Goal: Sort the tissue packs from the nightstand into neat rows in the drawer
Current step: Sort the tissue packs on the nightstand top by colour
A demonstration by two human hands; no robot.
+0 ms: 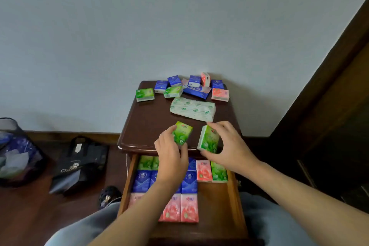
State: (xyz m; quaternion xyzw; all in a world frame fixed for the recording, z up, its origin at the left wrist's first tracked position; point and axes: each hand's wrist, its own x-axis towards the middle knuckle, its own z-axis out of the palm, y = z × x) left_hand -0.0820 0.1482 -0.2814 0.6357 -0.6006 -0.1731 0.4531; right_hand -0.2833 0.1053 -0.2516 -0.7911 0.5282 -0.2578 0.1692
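Green packs x2, one pinched in left hand (171, 156), one (208, 139) in right hand (225, 144), above nightstand (151, 126) edge; best lowered flat, edges flush w/ green row in drawer (232, 195).

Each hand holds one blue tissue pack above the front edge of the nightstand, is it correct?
Not quite. In the head view, the left hand and the right hand each hold a green tissue pack, not blue, above the nightstand's front edge.

Tissue packs (182, 133) — green, blue, pink; dark brown nightstand (147, 124) — pale green-printed wrapper (192, 109).
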